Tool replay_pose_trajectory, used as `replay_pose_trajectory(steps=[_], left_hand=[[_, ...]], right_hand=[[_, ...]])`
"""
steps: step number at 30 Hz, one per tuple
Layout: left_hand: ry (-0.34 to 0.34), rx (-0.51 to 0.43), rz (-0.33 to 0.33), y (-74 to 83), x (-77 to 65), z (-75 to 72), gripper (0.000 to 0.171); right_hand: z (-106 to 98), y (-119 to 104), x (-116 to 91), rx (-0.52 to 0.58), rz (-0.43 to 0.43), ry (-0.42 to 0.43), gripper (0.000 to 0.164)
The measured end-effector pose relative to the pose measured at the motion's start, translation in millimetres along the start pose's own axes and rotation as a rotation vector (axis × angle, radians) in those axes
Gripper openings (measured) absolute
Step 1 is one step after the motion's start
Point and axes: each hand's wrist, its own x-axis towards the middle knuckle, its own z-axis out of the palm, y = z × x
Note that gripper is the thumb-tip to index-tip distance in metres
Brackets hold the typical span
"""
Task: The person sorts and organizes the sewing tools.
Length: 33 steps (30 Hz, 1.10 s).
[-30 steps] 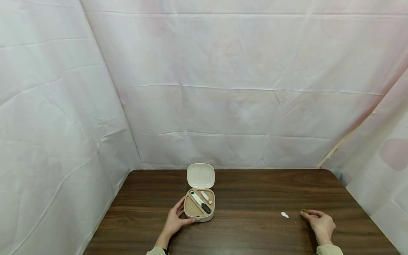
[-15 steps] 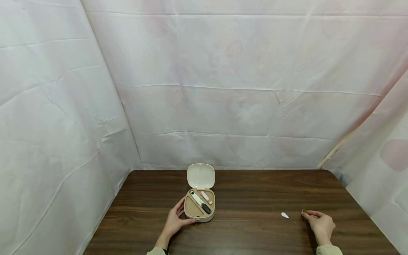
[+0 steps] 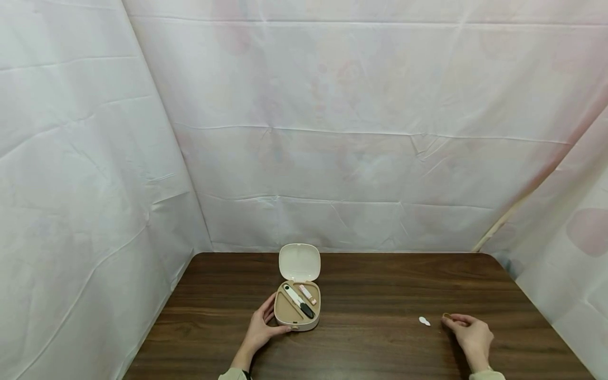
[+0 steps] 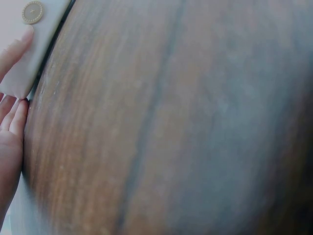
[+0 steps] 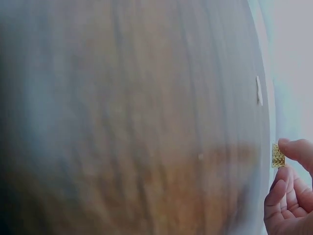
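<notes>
A cream sewing box (image 3: pixel 287 309) stands on the table with its lid (image 3: pixel 300 262) raised. White thread snips (image 3: pixel 292 293) with a black end lie across its beige tray, beside a small pink-and-white item (image 3: pixel 307 293) of unclear kind. My left hand (image 3: pixel 260 330) holds the box's near left corner, thumb along the front near a round button (image 4: pixel 33 12), fingers against the left side. At the right, my right hand (image 3: pixel 470 335) pinches a dimpled gold ring thimble (image 5: pixel 278 156) between thumb and fingers, low over the table. Left of it lies a small white needle threader (image 3: pixel 424 321).
The dark wood table (image 3: pixel 370 295) has rounded far corners. Pale fabric (image 3: pixel 332 158) hangs behind it and at both sides. Between the box and the needle threader runs bare wood.
My right hand has moved slightly left with the ring thimble, nearer the needle threader. My left hand, the box and its contents stay where they were.
</notes>
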Motion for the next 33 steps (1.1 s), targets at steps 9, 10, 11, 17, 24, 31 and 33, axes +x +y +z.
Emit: replay_pose_trajectory(steps=[9, 10, 11, 17, 24, 31, 33], left_hand=[[0.002, 0.018, 0.013, -2.1, 0.9, -0.1, 0.093], [0.003, 0.020, 0.013, -2.9, 1.1, -0.1, 0.093], [0.003, 0.020, 0.017, -4.1, 1.5, -0.2, 0.093], [0.016, 0.035, 0.029, -29.7, 7.3, -2.6, 0.094], [0.026, 0.040, 0.026, -33.3, 8.4, -2.7, 0.094], [0.008, 0.022, 0.025, -9.6, 3.1, -1.0, 0.093], [0.005, 0.017, 0.017, -3.4, 1.8, -0.2, 0.092]], right_hand=[[4.4, -15.5, -11.2, 0.018, -0.050, -0.013, 0.033], [5.6, -17.3, -11.9, 0.021, -0.050, -0.014, 0.033], [6.9, -18.9, -12.8, 0.023, -0.057, -0.011, 0.032], [13.1, -30.2, -20.4, 0.034, -0.145, 0.011, 0.024], [17.4, -43.6, -31.8, 0.057, -0.201, -0.042, 0.022], [26.4, -59.5, -42.7, 0.096, -0.251, -0.080, 0.016], [29.2, -64.7, -46.3, 0.113, -0.253, -0.099, 0.017]])
